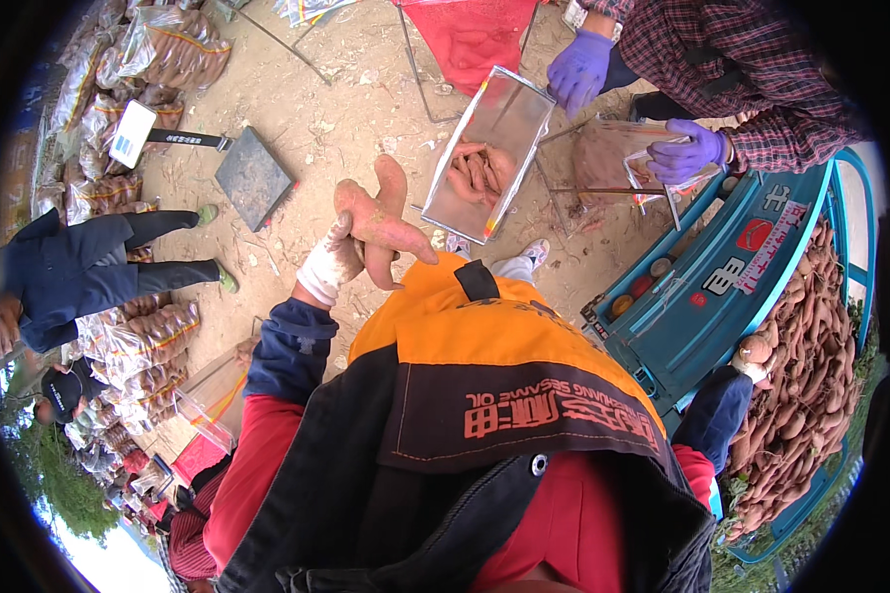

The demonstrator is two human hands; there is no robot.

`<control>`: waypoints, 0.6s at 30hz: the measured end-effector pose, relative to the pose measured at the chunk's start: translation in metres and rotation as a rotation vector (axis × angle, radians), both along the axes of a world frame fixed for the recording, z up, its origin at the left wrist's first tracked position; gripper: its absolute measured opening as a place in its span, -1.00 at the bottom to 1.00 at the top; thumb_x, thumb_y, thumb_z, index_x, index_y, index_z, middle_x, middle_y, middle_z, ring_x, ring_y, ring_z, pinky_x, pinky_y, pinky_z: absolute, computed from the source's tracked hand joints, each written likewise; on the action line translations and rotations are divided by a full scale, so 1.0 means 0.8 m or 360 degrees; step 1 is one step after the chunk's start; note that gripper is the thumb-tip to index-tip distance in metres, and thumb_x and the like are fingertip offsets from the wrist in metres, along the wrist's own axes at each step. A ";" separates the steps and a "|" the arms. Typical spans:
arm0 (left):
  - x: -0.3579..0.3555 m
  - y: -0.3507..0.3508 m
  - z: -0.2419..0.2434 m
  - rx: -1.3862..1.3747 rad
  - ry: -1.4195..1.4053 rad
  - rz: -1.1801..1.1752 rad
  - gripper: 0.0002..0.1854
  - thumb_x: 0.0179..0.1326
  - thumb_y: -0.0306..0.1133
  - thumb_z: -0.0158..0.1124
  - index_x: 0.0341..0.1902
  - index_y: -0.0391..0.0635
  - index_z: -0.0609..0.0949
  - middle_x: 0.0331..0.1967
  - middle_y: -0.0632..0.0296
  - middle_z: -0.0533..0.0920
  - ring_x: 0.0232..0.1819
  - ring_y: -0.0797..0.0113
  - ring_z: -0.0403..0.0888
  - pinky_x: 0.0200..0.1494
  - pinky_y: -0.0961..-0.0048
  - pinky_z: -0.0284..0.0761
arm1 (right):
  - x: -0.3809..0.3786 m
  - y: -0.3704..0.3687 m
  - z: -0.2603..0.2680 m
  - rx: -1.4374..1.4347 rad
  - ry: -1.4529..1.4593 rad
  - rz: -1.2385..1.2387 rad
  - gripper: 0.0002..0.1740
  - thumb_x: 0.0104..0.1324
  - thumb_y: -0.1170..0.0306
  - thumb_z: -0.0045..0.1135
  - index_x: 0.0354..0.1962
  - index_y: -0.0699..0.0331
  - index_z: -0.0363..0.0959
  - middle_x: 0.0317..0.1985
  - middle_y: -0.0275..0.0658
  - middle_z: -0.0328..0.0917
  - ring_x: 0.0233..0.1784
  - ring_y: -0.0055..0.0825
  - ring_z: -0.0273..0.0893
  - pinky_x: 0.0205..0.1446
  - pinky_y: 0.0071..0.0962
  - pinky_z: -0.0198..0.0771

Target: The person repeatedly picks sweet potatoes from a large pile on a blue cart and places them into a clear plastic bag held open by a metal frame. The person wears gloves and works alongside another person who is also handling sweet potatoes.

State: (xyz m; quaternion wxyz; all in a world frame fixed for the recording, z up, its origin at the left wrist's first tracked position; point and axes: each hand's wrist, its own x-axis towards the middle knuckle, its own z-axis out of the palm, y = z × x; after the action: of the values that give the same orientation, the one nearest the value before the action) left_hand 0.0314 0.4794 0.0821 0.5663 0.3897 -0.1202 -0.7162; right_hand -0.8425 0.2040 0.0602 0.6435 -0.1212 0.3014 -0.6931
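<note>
My left hand (335, 259), in a soiled white glove, grips two large sweet potatoes that cross each other. The front sweet potato (382, 222) slants over the rear sweet potato (391, 181). Off to the right, my right hand (750, 366), also gloved, is at the edge of the heap of sweet potatoes (801, 370) in the truck bed. A rounded sweet potato (756, 347) is in its grasp, though the fingers are largely hidden. Ahead of me a clear plastic bag (456, 174) stands held open on a metal frame, with several sweet potatoes at its bottom.
A co-worker's purple-gloved hand (582, 70) is at that bag's rim; the other gloved hand (686, 152) is by a second bag (608, 159). The teal truck side (712, 282) borders my right. Leftward are a platform scale (256, 178), a standing person (96, 267) and filled bags (170, 48).
</note>
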 end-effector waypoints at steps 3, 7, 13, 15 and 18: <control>0.001 -0.016 0.012 -0.0025 -0.0091 -0.0048 0.13 -0.02 0.55 0.12 0.32 -0.27 0.30 0.32 -0.07 0.36 0.29 0.15 0.39 0.38 0.20 0.24 | 0.003 0.006 0.002 0.0118 0.0027 -0.0167 -0.08 0.16 0.15 0.11 0.43 0.29 0.03 0.32 -0.07 0.31 0.24 -0.21 0.41 0.36 -0.16 0.28; 0.001 -0.037 0.010 0.0059 -0.0243 -0.0061 0.12 -0.02 0.51 0.19 0.35 -0.25 0.29 0.35 -0.04 0.32 0.35 0.13 0.32 0.40 0.15 0.22 | 0.030 0.012 0.017 0.0266 0.0145 -0.0294 -0.17 0.13 0.13 0.17 0.31 0.35 0.22 0.14 -0.08 0.48 0.19 -0.17 0.44 0.32 -0.13 0.32; -0.002 -0.105 -0.023 0.0385 0.0007 -0.0426 -0.09 0.15 0.17 0.35 0.37 -0.28 0.30 0.27 -0.01 0.41 0.31 0.18 0.37 0.39 0.25 0.25 | 0.162 0.015 0.070 0.0282 0.0880 -0.0467 -0.18 0.33 -0.05 -0.17 0.35 0.38 0.15 0.35 0.00 0.26 0.38 -0.10 0.27 0.41 -0.08 0.20; -0.019 -0.140 -0.039 0.0434 -0.0003 -0.0443 -0.18 0.22 0.14 0.29 0.32 -0.27 0.35 0.19 0.00 0.47 0.21 0.17 0.45 0.26 0.27 0.40 | 0.205 0.015 0.090 0.0212 0.1031 -0.0397 -0.19 0.37 -0.08 -0.28 0.40 0.30 0.09 0.41 0.00 0.18 0.44 -0.10 0.19 0.45 -0.07 0.16; -0.032 -0.193 -0.069 0.0462 -0.0159 -0.0707 -0.30 0.30 0.04 0.24 0.29 -0.27 0.39 0.14 0.03 0.51 0.16 0.25 0.46 0.22 0.31 0.42 | 0.238 0.017 0.105 0.0138 0.1123 -0.0436 -0.23 0.40 -0.08 -0.35 0.46 0.08 0.01 0.44 -0.02 0.12 0.48 -0.08 0.13 0.49 -0.07 0.14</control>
State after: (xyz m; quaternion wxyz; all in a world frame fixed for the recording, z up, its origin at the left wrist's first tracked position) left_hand 0.0059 0.3249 0.0265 0.3267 0.4659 -0.1265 -0.8125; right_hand -0.6524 0.2174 0.1440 0.4061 -0.2835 0.5468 -0.6751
